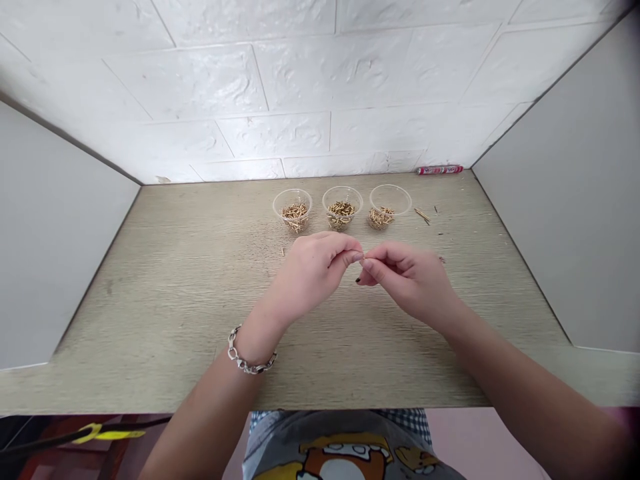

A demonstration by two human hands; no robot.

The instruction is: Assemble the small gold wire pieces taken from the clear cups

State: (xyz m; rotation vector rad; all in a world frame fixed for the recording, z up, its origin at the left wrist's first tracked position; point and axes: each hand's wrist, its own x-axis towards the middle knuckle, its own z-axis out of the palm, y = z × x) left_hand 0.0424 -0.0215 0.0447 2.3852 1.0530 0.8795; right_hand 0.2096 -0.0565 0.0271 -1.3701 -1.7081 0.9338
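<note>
My left hand and my right hand meet above the middle of the wooden table, fingertips pinched together on a tiny brass-coloured piece that I can barely make out. Both hands are closed in a pinch. A chain bracelet sits on my left wrist. Just beyond the hands stand three clear plastic cups in a row: the left cup, the middle cup and the right cup, each holding several small brass-coloured pins.
A few loose pins lie to the right of the cups. A red and white tube lies against the white brick wall at the back right. Grey side panels close in the table on both sides.
</note>
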